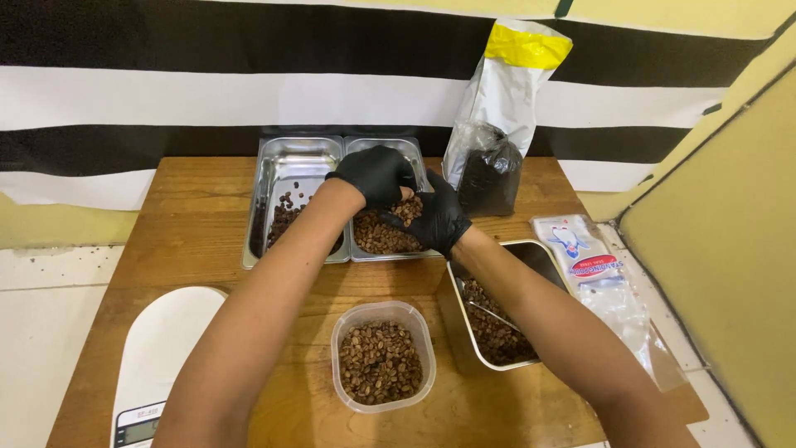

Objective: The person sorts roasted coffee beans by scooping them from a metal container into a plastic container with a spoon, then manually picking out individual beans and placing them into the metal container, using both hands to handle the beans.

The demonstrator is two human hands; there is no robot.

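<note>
Table [191, 216] of bare wood carries it all: two steel pans at the back, a white scale [157, 357], a tall bag [506, 108]. Your gloved hands meet over the right-hand pan [414, 153]. Your right hand [438, 217] is cupped under a heap of coffee beans [406, 209]; your left hand [375, 174] curls over them, fingertips picking. Beans this small seem light, hard and quick to roll, so keep the palm hollow and pinch singly.

We see matt black rubbery gloves on the left hand [377, 172] and right hand [437, 217], over shiny steel trays [292, 162] on a grainy wooden table [195, 224]. The tub [382, 357] is cloudy plastic; the bag [506, 91] looks glossy, the scale [162, 353] smooth white.
</note>
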